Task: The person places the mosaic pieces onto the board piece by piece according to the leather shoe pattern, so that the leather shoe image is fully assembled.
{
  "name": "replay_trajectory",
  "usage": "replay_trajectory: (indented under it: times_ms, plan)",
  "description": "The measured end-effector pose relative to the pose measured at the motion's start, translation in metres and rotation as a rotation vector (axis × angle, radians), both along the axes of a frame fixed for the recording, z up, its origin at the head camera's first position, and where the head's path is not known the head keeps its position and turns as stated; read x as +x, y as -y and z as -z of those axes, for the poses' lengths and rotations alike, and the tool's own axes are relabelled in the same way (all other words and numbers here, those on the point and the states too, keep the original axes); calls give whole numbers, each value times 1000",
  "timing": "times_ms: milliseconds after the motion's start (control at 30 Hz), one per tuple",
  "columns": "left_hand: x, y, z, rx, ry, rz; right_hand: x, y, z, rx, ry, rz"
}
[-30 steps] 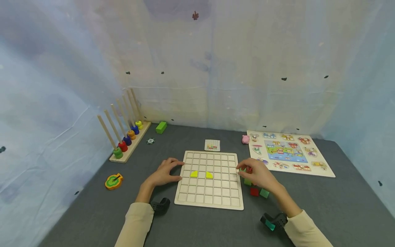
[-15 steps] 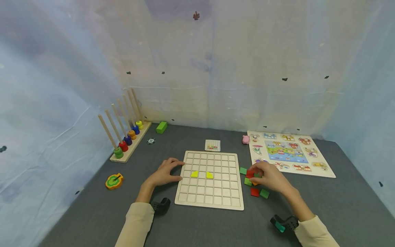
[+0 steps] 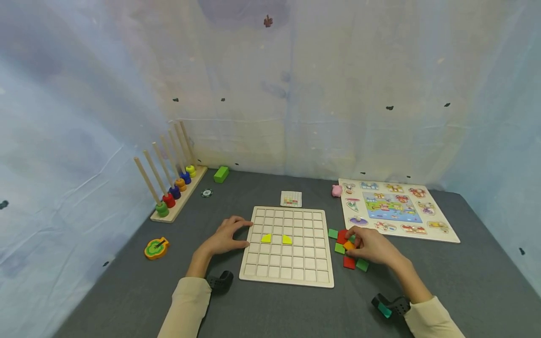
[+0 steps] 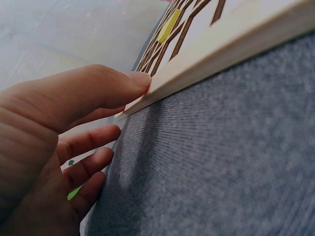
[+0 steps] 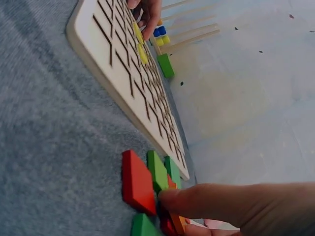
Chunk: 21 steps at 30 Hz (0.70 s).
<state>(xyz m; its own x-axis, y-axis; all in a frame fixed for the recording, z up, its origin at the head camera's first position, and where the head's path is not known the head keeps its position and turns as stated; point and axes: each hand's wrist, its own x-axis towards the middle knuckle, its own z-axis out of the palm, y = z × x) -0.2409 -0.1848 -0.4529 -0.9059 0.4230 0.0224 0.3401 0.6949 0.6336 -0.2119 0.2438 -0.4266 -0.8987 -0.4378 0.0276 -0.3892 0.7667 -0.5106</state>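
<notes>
The square wooden grid board point(image 3: 291, 273) lies flat on the dark cloth, with two yellow tiles point(image 3: 266, 238) in its cells. My left hand point(image 3: 225, 237) rests at the board's left edge; its thumb and index fingertip touch the rim and the other fingers are spread loosely. At the right of the board, my right hand point(image 3: 374, 246) reaches into a small pile of red, green and orange tiles. Between its thumb and fingers it pinches an orange tile point(image 3: 349, 245). A red tile point(image 5: 138, 182) and a green tile point(image 5: 157, 171) lie near the thumb. Fingers hide part of the pile.
A pattern card point(image 3: 291, 199) lies behind the board. Back right are a picture puzzle board point(image 3: 439, 232) and a pink pig figure point(image 3: 336, 190). Leftward stand a peg stand with rings point(image 3: 179, 199), a green block point(image 3: 221, 174), a round chip point(image 3: 206, 193) and an orange-green toy point(image 3: 156, 248).
My right hand has moved from the board's right edge to the tile pile, then slightly lower, and the orange tile has shifted between its fingers. The left hand stays at the board's edge.
</notes>
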Motion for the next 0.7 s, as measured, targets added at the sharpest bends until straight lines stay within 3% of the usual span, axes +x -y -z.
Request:
replay_trajectory:
  times_ms: [333, 700]
  plan:
    - [0, 0, 0, -1, 4, -12, -3, 19, -5, -62, -64, -63]
    - [0, 0, -1, -7, -2, -4, -4, 79, 1, -134, -95, -218]
